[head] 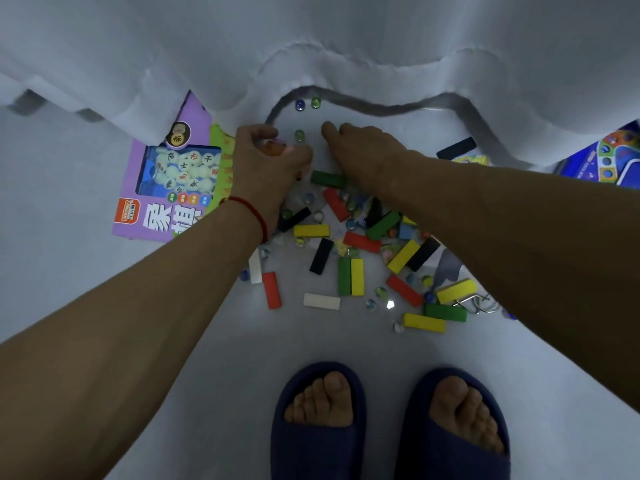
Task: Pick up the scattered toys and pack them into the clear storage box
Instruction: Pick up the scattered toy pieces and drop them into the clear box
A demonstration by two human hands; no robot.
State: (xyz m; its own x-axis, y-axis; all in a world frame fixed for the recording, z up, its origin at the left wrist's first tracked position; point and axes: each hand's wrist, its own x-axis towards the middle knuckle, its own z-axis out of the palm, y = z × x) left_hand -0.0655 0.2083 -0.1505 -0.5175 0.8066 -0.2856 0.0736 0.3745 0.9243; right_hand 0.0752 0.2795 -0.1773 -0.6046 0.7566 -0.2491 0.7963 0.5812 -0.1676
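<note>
Home floor: curtain (381, 46), slippers (318, 427), toys.

Around the green block (327, 178) lying flat on the floor, the toys spread out. Below it sprawl more flat blocks in red (271, 289), yellow (424, 322), black (321, 256) and white (321, 301), mixed with glass marbles (381, 292). Above it lies one green marble (299, 135), and further up a blue marble (300, 105) and another green one (315, 102) sit side by side (right at the curtain's hem). Left of it lies a purple chess-set box (166, 188); far right, metal ring puzzles (479, 303).
</note>
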